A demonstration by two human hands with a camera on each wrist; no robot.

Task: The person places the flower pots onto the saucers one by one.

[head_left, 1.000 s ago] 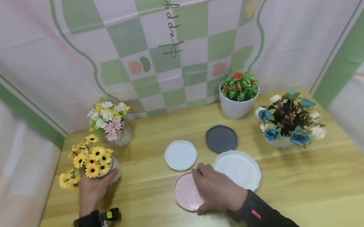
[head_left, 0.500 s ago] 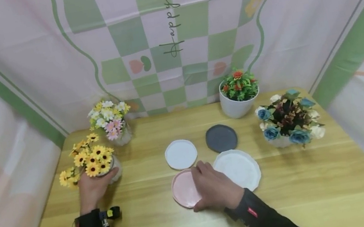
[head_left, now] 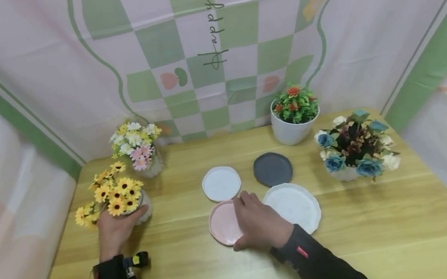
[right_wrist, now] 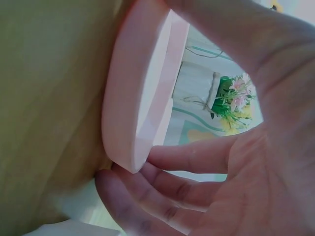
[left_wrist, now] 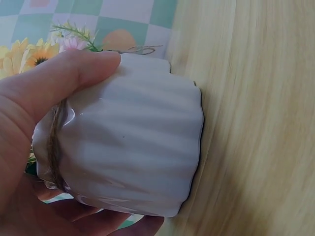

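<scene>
My left hand [head_left: 116, 232] holds a white fluted flowerpot [left_wrist: 133, 132] of yellow daisy-like flowers [head_left: 118, 193] at the table's left side. In the left wrist view the thumb lies along one side and fingers curl under the other, with twine round the pot's neck. My right hand [head_left: 260, 222] grips the right part of a pink plate [head_left: 224, 224] by its rim, thumb at the near edge and fingers at the far edge. In the right wrist view the plate [right_wrist: 128, 93] sits low at the tabletop. A small white plate [head_left: 221, 183] lies right at its far rim.
A dark grey plate [head_left: 272, 169] and a larger white plate [head_left: 294, 207] lie right of the pink one. Behind my left hand stands a pot of white and pink flowers [head_left: 138, 147]. Red flowers in a white pot [head_left: 296, 124] and blue roses [head_left: 369, 166] stand at right.
My right hand has slid the pink plate a little toward the back of the table. The small white plate has shifted back slightly too. The left hand keeps its grip on the flowerpot.
</scene>
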